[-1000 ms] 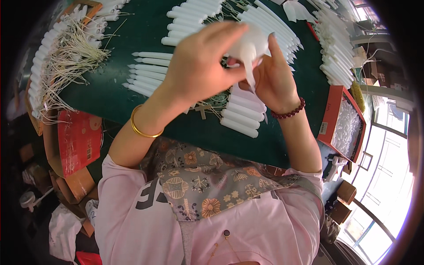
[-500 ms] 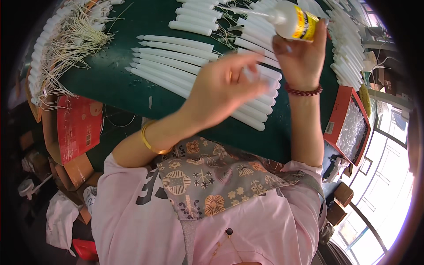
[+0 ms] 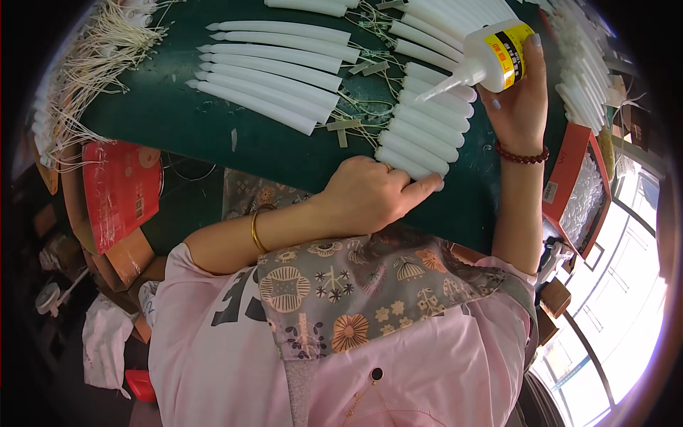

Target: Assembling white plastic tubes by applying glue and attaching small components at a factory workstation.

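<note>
My right hand [image 3: 518, 107], with a dark red bead bracelet at its wrist, is wrapped round a white glue bottle [image 3: 491, 60] with a yellow and black label. The bottle's long nozzle slants down to the left above a row of white candle tubes [image 3: 432, 117]. My left hand [image 3: 377, 193] is closed at the near end of that row, its fingers against the nearest white candle tube [image 3: 398, 166]; its curled fingertips are partly hidden. Left of the row lie several white taper candles [image 3: 274, 84] with pointed tips, thin wires and small flat strips [image 3: 343, 128] between the two groups.
Bundles of pale wires [image 3: 107, 57] lie at the far left of the green table [image 3: 160, 117]. A red box [image 3: 121, 192] stands below them. To the right are another red carton [image 3: 569, 181] with clear plastic inside and a stack of white tubes [image 3: 583, 71].
My left hand has come down from above the candles onto the nearest tube. The glue bottle has tipped, its nozzle now pointing lower, and moved slightly right with my right hand.
</note>
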`<action>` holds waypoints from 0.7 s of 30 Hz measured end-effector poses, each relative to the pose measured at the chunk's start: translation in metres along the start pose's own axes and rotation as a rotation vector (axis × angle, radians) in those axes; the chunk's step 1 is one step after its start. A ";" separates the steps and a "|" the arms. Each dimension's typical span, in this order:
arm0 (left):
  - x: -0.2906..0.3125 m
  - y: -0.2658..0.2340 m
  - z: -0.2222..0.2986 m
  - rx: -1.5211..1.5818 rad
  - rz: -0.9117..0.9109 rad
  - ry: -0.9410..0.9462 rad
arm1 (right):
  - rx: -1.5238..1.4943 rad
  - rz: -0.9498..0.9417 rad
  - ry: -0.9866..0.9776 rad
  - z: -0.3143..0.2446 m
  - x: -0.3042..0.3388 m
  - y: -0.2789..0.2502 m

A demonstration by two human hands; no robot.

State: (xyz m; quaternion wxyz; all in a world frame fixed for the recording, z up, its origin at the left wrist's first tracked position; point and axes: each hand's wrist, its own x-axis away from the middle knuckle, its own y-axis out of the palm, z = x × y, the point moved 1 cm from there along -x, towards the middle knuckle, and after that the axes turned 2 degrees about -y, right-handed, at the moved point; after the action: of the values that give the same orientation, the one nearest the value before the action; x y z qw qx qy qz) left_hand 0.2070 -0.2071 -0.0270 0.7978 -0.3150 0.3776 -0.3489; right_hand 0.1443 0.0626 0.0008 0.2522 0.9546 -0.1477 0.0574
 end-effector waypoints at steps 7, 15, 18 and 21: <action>0.002 0.000 -0.001 0.010 0.035 -0.010 | 0.148 -0.078 -0.061 0.007 0.004 -0.016; 0.002 0.000 -0.001 0.008 0.049 0.020 | 0.182 -0.049 -0.185 0.011 0.000 -0.039; 0.001 -0.004 0.000 -0.009 0.005 0.020 | 0.136 -0.099 -0.196 0.011 -0.002 -0.045; 0.002 -0.004 0.000 0.001 0.011 0.015 | 0.122 -0.127 -0.214 0.010 0.000 -0.042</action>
State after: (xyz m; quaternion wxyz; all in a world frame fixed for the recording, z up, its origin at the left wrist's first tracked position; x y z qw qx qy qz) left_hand 0.2062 -0.2107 -0.0250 0.7970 -0.3099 0.3853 -0.3469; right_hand 0.1573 0.0927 -0.0273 0.1794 0.9763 -0.1094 -0.0517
